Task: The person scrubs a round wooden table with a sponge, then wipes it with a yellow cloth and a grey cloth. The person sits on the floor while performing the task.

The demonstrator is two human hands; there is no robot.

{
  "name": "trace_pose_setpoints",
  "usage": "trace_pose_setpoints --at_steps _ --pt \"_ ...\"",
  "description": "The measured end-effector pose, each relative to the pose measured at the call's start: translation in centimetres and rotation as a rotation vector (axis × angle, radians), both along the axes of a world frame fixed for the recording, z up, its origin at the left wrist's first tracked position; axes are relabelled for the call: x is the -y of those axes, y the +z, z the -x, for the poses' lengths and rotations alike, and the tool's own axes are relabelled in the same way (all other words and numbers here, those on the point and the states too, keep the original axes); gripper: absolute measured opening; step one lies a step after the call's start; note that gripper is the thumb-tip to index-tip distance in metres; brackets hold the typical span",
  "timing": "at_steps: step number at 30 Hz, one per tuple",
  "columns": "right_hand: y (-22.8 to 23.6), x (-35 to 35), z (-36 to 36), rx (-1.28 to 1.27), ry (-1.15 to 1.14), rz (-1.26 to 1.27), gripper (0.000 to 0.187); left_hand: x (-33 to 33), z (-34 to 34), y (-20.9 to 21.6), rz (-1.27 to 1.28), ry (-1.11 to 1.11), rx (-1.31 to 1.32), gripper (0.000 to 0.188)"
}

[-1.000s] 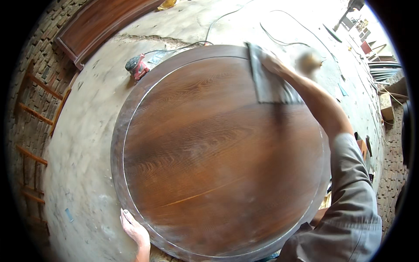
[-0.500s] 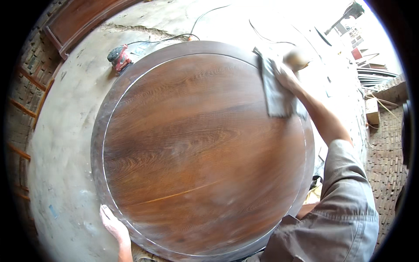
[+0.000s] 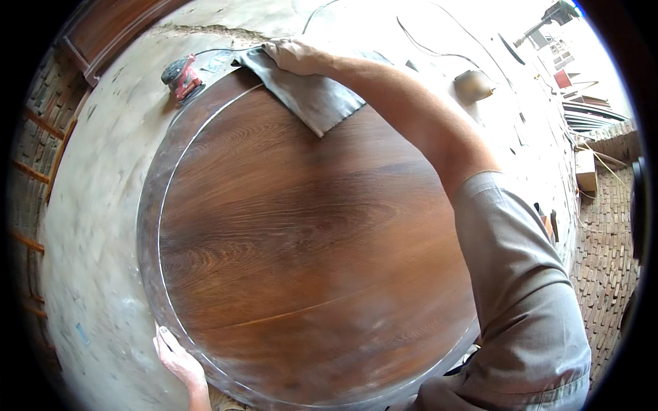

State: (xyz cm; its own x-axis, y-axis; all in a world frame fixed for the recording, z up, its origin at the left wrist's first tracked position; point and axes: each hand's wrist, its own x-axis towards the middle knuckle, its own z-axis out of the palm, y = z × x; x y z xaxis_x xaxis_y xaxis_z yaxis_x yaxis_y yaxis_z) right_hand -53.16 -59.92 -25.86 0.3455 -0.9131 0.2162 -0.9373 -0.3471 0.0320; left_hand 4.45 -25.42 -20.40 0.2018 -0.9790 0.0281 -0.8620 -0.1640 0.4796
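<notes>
A large round wooden tabletop (image 3: 308, 233), dark brown with a pale line inside its rim, fills the middle of the view. At its far edge my right hand (image 3: 295, 56) is closed on a grey cloth (image 3: 319, 103), which lies spread over the rim and part of the brown surface. My right arm reaches across the tabletop's right side. Down at the near left, my left hand (image 3: 179, 359), whitened with dust, grips the rim, its thumb along the edge; some of its fingers are hidden.
A red and black power sander (image 3: 182, 79) sits just beyond the far left rim, its cord trailing away. To the far right stands a brownish rounded object (image 3: 473, 87) beside loose cables. Wooden rungs (image 3: 31, 171) line the left wall, and a dark panel (image 3: 116, 31) leans at upper left.
My right hand has swept the cloth from the right rim leftward to the far edge. My left hand stays at the near left rim.
</notes>
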Motion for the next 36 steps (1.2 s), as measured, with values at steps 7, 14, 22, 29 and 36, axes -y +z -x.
trace_pose_setpoints --at_steps 7,14,22,29,36 --pt "3.1 -24.2 18.3 -0.429 -0.452 -0.104 0.042 -0.3 -2.2 -0.7 -0.030 -0.003 0.000 0.052" --pt "5.3 -53.0 13.8 -0.295 -0.934 -0.162 0.029 -0.1 -3.5 -3.0 0.057 -0.109 0.018 0.052" --pt "1.4 -74.2 -1.5 -0.897 -1.046 -0.637 0.029 0.6 -3.9 -3.8 0.053 -0.140 0.032 0.055" --pt "-3.0 -82.2 -13.8 -0.452 -1.083 -0.194 0.050 1.5 -4.1 -4.8 0.098 -0.146 -0.007 0.065" --pt "-0.8 -75.0 -7.8 -0.606 -1.017 -0.101 0.032 -2.7 -4.4 -3.9 0.135 -0.059 -0.058 0.057"
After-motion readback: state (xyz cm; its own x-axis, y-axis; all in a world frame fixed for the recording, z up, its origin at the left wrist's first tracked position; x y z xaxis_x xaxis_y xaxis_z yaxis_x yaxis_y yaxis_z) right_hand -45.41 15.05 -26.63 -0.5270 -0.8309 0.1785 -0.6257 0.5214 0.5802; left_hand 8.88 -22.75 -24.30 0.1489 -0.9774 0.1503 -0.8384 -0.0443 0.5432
